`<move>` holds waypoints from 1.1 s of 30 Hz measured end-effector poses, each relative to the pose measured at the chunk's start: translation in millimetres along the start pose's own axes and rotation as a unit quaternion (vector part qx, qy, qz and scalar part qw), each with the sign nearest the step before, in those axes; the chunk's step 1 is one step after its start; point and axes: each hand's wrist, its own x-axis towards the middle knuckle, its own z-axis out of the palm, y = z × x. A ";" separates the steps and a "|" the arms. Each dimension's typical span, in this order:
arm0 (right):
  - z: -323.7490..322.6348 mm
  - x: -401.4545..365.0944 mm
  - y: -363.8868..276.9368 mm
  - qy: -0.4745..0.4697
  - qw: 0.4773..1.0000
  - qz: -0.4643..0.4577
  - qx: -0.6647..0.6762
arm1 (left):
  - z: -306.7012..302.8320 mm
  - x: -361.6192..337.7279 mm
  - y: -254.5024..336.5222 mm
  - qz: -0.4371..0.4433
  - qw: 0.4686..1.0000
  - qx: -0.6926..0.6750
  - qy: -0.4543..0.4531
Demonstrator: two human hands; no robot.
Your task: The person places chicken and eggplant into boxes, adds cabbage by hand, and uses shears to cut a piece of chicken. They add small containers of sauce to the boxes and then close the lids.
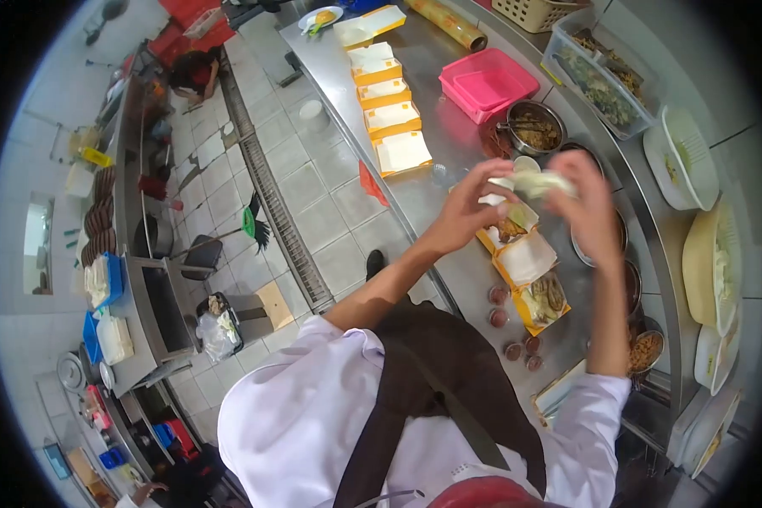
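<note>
A pale whitish-green bundle [543,182], too blurred to tell its kind, is held up between my hands over the steel counter. My left hand [476,206] has its fingers curled and closed at the bundle's left end. Smeared by motion, my right hand [586,201] grips the right end. Just below them is an open orange-and-white food box [523,222] with browned food and something green in it. Beside it lies a bare white box lid [529,256]. Nearer my body, another open box [543,303] contains pale and grilled-looking food.
Several open boxes [394,118] line the counter's left side. Small sauce cups [499,317], a pink basket [489,83] and a metal bowl [536,127] of food stand around. Tubs [681,157] sit on the right shelf. Another person [196,74] crouches far left.
</note>
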 end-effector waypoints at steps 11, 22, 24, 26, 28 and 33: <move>246.0 153.1 68.3 0.071 0.992 -0.090 0.056 | -228.3 50.7 40.9 0.035 0.908 0.371 0.192; 272.6 371.9 156.5 -0.052 0.933 0.089 0.345 | -422.1 195.9 42.5 -0.159 0.909 0.369 0.106; 277.8 413.7 187.8 -0.064 0.930 0.127 0.339 | -449.8 224.6 20.1 -0.156 0.910 0.369 0.110; 289.1 445.0 206.6 0.013 0.977 0.052 0.207 | -479.2 247.6 -12.5 -0.096 0.888 0.445 0.063; 293.4 474.9 222.6 0.011 0.961 0.025 0.274 | -486.5 268.0 -15.0 -0.120 0.891 0.436 0.047; 296.9 515.4 276.7 -0.111 0.985 0.042 0.123 | -515.4 289.9 -39.0 -0.174 0.872 0.456 0.043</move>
